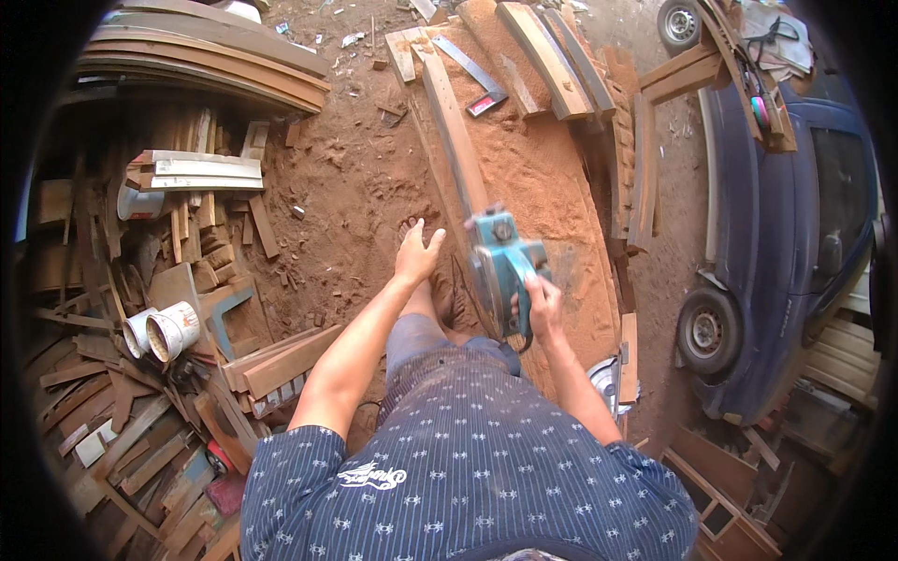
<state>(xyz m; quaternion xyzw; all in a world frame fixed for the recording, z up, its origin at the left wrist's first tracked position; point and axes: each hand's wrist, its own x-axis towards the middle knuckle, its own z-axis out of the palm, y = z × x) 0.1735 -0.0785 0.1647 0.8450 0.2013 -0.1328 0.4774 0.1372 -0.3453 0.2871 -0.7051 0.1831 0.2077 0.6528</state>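
Observation:
My right hand [541, 307] is wrapped round the handle of a teal electric planer [502, 254]. The planer is slightly blurred and sits over the near end of a long wooden beam [451, 131]; whether its sole touches the wood, I cannot tell. That beam lies lengthwise along the left side of a sawdust-covered bench [571, 252]. Left of the planer, my left hand [418, 254] hangs in the air with thumb and fingers apart, holding nothing. Farther up the bench lies a try square [475, 79] with a red-marked stock.
Several thick boards [547, 61] lie at the bench's far end. A circular saw [608, 381] rests by its near right edge. Stacked planks [206, 51] and scrap wood crowd the left, with white buckets [173, 332] among them. A dark blue vehicle [776, 252] stands right.

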